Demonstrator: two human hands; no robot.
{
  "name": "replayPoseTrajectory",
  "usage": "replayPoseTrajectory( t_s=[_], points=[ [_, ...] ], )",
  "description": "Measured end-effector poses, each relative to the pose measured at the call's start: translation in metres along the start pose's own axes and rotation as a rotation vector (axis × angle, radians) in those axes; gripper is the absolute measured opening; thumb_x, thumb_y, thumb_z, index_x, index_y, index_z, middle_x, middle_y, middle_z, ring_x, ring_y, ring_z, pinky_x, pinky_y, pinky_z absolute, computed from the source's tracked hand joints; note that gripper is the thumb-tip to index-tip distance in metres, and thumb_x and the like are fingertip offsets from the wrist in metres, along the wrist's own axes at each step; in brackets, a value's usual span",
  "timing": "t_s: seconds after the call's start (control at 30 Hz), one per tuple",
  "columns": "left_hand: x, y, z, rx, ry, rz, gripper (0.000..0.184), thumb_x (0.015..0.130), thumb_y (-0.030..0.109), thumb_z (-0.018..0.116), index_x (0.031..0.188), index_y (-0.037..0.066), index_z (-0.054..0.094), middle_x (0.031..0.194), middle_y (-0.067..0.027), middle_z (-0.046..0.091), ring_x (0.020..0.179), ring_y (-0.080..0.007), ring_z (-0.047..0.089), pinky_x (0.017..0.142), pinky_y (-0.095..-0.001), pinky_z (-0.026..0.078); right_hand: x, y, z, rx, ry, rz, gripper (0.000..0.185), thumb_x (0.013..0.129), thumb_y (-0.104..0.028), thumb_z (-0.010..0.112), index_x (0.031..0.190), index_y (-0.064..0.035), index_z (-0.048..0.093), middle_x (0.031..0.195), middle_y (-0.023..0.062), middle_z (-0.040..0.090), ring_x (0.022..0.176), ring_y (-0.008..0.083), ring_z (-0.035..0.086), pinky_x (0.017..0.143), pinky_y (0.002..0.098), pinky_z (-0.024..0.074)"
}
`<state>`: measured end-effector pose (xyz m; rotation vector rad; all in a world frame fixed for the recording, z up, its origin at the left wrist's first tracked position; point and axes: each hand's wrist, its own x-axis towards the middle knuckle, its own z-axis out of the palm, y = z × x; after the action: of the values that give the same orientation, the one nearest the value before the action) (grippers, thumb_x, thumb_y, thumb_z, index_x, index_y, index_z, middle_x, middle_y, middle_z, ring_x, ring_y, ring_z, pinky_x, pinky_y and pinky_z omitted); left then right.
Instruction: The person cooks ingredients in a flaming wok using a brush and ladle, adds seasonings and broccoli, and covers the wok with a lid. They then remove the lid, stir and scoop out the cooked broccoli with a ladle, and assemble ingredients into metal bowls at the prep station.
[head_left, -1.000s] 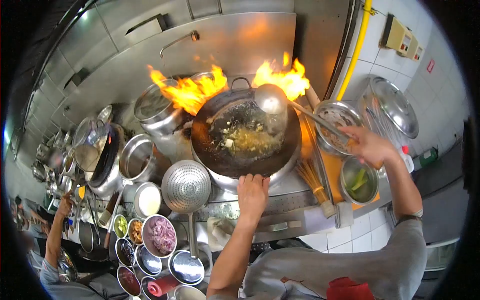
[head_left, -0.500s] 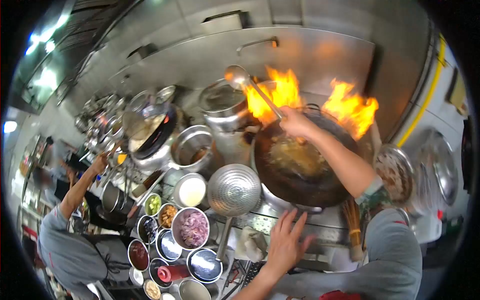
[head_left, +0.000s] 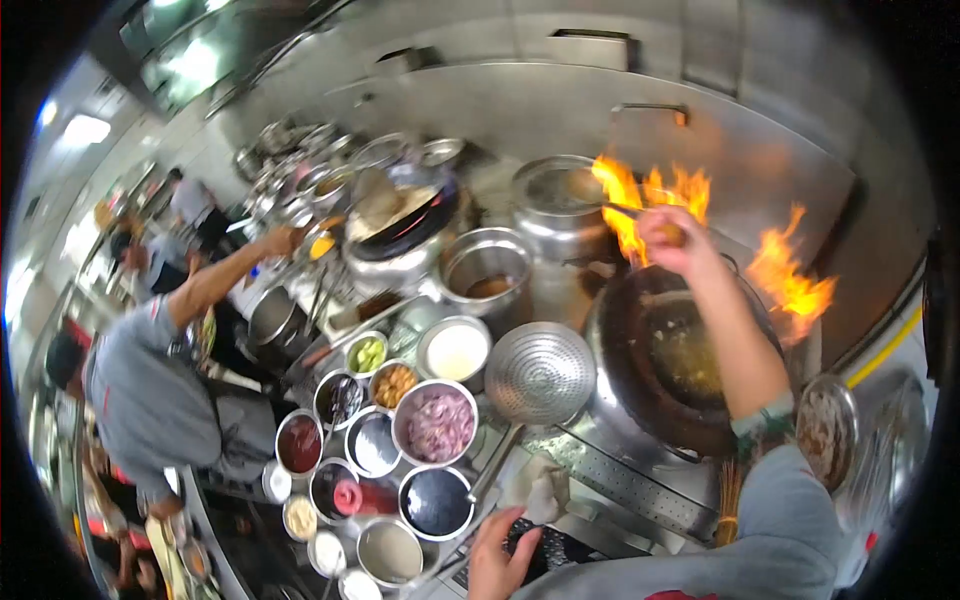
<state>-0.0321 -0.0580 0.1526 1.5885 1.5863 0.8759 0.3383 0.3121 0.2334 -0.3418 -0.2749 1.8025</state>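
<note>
My right hand [head_left: 672, 238] grips the handle of a ladle [head_left: 622, 209], level with the flames at the back of the stove. The ladle's bowl is blurred, over the lidless pot [head_left: 557, 172] behind. Below my right forearm sits a black wok [head_left: 645, 345] with yellowish, oily liquid inside. Low in the view, my left hand [head_left: 500, 558] is empty, thumb and fingers apart, close to a crumpled white cloth [head_left: 546, 492]. A perforated strainer [head_left: 540, 375] lies between the wok and the seasoning bowls, its handle pointing toward me.
Flames [head_left: 790, 275] rise behind the wok. Bowls hold chopped purple onion [head_left: 438, 424], white powder or liquid [head_left: 456, 349] and red sauce [head_left: 300, 443]. A red bottle [head_left: 362, 497] lies among them. A bamboo brush [head_left: 729, 505] is at right. A co-worker [head_left: 150, 385] works at another wok [head_left: 405, 225].
The view has swung right. My right hand has brought the ladle lower and leftward, toward the rear pot. My left hand has drawn back from the wok's front toward the cloth.
</note>
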Motion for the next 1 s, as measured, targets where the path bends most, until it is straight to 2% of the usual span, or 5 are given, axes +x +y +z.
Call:
replayPoseTrajectory(
  t_s=[0.23,0.37,0.57,0.83,1.0],
  points=[
    [0.079,0.053,0.048,-0.320,-0.152,0.488,0.042,0.090,0.028,0.065,0.122,0.002,0.056,0.113,-0.0168,0.057,0.101,-0.0334,0.059,0.089,-0.0413,0.047,-0.128,-0.068,-0.025,-0.609,-0.081,-0.049,0.024,0.095,-0.008,0.049,0.116,-0.0023,0.039,0.107,0.0075,0.046,0.088,0.0160,0.048,0.073,0.0270,0.0394],
    [0.115,0.095,0.091,-0.809,-0.659,0.208,0.057,0.091,0.046,0.061,0.122,-0.001,0.053,0.115,-0.0188,0.056,0.111,-0.0253,0.055,0.082,-0.0416,0.049,-0.222,-0.094,-0.066,-1.303,-0.196,-0.140,0.049,0.104,-0.017,0.038,0.148,0.0005,0.026,0.144,0.0166,0.045,0.122,0.0252,0.054,0.100,0.0346,0.0438],
    [0.136,0.111,0.202,-1.278,-1.059,-0.449,0.061,0.096,0.057,0.044,0.125,0.003,0.048,0.111,-0.0221,0.057,0.098,-0.0385,0.060,0.078,-0.0631,0.046,-0.317,-0.024,-0.105,-1.485,0.510,-0.072,0.049,0.100,-0.020,0.044,0.142,0.0009,0.031,0.130,0.0143,0.049,0.109,0.0215,0.055,0.090,0.0328,0.0449],
    [0.152,0.105,0.179,-1.215,-0.997,-0.403,0.053,0.094,0.038,0.055,0.133,0.004,0.046,0.121,-0.0348,0.055,0.103,-0.0520,0.059,0.091,-0.0726,0.039,-0.416,0.072,-0.274,-1.812,0.786,0.177,0.050,0.094,-0.024,0.053,0.134,0.0015,0.038,0.110,0.0113,0.054,0.092,0.0166,0.056,0.078,0.0305,0.0464],
    [0.195,0.079,0.113,-0.634,-0.924,-0.359,0.034,0.083,0.017,0.068,0.113,0.002,0.062,0.105,-0.0235,0.065,0.086,-0.0367,0.068,0.073,-0.0530,0.057,-0.520,0.126,-0.362,-2.054,0.890,0.277,0.050,0.090,-0.026,0.058,0.129,0.0019,0.042,0.098,0.0094,0.058,0.081,0.0136,0.057,0.070,0.0290,0.0473]
  ],
)
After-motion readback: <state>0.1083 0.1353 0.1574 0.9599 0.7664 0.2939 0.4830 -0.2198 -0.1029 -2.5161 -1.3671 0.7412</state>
